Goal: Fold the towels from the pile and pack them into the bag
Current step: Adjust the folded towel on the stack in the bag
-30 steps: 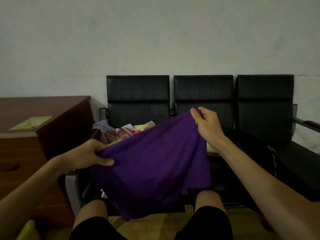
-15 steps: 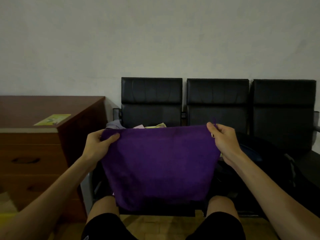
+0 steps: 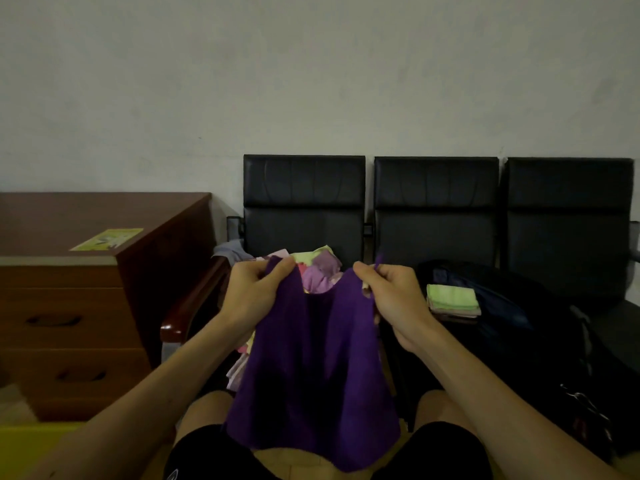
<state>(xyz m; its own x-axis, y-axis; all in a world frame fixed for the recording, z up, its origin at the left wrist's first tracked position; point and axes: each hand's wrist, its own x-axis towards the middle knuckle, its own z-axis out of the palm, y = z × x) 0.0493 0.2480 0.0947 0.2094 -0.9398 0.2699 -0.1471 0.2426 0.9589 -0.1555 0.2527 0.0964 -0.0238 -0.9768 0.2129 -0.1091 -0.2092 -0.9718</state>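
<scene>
A row of three black padded chairs (image 3: 436,216) stands against the pale wall. On its left seat lies a loose pile of pink, lilac and pale yellow towels (image 3: 322,271). A soft black bag (image 3: 519,323) sprawls over its middle seat toward the right one. Left of the row, a reddish-brown wooden desk (image 3: 69,216) bears a yellow-green printed sheet (image 3: 107,239).

Both bare arms reach forward from the bottom corners, and the left hand (image 3: 258,292) and the right hand (image 3: 391,299) are up near each other, side by side, each with fingers curled tight on a top corner of the purple towel (image 3: 311,375).
</scene>
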